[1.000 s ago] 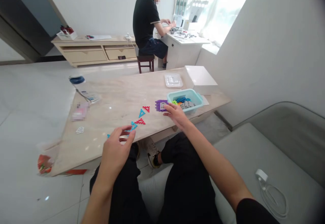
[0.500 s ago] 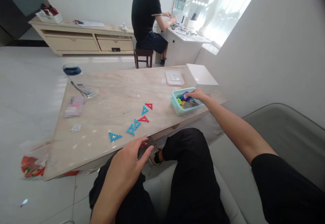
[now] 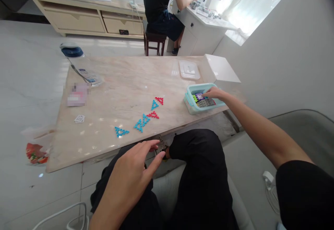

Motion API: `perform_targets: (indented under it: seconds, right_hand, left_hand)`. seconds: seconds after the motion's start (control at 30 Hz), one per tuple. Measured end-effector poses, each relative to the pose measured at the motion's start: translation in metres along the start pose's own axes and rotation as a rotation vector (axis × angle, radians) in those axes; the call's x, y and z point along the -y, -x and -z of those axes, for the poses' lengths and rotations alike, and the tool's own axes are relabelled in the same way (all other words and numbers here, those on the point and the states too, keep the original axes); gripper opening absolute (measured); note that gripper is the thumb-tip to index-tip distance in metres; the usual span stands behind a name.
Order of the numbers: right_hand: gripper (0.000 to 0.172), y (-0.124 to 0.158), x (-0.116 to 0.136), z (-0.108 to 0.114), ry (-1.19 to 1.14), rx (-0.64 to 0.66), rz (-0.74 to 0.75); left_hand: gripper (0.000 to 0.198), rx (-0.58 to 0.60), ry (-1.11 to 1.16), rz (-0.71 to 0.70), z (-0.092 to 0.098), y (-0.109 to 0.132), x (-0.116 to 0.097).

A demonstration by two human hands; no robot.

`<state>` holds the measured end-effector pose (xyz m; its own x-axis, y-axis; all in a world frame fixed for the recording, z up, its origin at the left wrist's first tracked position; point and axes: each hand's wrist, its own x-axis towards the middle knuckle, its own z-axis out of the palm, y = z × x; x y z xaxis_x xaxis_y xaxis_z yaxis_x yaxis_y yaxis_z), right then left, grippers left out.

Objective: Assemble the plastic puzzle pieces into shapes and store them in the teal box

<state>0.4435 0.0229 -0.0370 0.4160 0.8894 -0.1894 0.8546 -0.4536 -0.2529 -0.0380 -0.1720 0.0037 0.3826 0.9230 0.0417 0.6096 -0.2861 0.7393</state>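
My right hand (image 3: pixel 215 93) reaches into a teal bin (image 3: pixel 191 107) at the table's right end. Its fingers are closed down on a purple block (image 3: pixel 198 97) that lies among several coloured pieces. My left hand (image 3: pixel 135 171) hovers open over my lap, fingers spread, just off the table's near edge and holding nothing. On the table between my hands lies a row of flat triangles: a red triangle (image 3: pixel 159 100), a blue triangle (image 3: pixel 154 105), a second red triangle (image 3: pixel 152 115), a blue pair (image 3: pixel 141 122) and a lone blue triangle (image 3: pixel 120 131).
A clear lid (image 3: pixel 189 69) and a white box (image 3: pixel 221 71) lie behind the bin. At the left are a clear bottle with a blue cap (image 3: pixel 71 51), a small card (image 3: pixel 79 118) and a printed bag (image 3: pixel 35 152). Another person (image 3: pixel 161 0) sits at a white desk.
My right hand picked the purple block off the table, carried it right and lowered it into the bin. My left hand drew back from the triangles toward my lap.
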Motion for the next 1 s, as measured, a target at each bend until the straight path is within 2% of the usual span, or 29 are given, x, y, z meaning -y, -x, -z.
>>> perform_targets:
  seconds: [0.07,0.13,0.2,0.3,0.4,0.5,0.6,0.7,0.77,0.9,1.0]
  right_hand:
    - [0.028,0.019,0.002,0.006,0.074,-0.07,0.065]
    - [0.032,0.057,0.006,0.007,0.043,-0.228,0.198]
    - [0.032,0.113,0.01,-0.004,-0.079,-0.318,0.379]
    - [0.031,0.21,0.009,-0.04,-0.278,-0.303,0.583]
    - [0.029,0.29,0.0,-0.079,-0.439,-0.332,0.626]
    - [0.033,0.34,-0.011,-0.098,-0.565,-0.526,0.534]
    - [0.041,0.367,-0.02,-0.103,-0.591,-0.549,0.576]
    - [0.023,0.377,-0.024,-0.104,-0.641,-0.555,0.602]
    - [0.014,0.376,-0.023,-0.102,-0.665,-0.552,0.597]
    - [0.019,0.371,-0.012,-0.092,-0.632,-0.515,0.641]
    - [0.02,0.373,-0.003,-0.083,-0.681,-0.415,0.668]
  left_hand:
    - [0.038,-0.089,-0.029,0.0,0.001,0.001,-0.001]
    - [0.035,-0.207,-0.09,0.013,0.001,0.006,-0.003]
    - [0.033,-0.314,-0.17,0.036,-0.002,0.018,-0.003]
    - [0.03,-0.411,-0.271,0.085,-0.014,0.047,-0.004]
    - [0.038,-0.448,-0.321,0.077,-0.03,0.082,-0.008]
    - [0.048,-0.511,-0.351,0.102,-0.043,0.113,-0.017]
    - [0.039,-0.541,-0.347,0.12,-0.045,0.133,-0.026]
    - [0.025,-0.538,-0.341,0.094,-0.04,0.141,-0.028]
    - [0.019,-0.531,-0.352,0.069,-0.035,0.139,-0.029]
    - [0.02,-0.482,-0.383,0.015,-0.027,0.131,-0.029]
    - [0.021,-0.464,-0.33,-0.016,-0.023,0.129,-0.03]
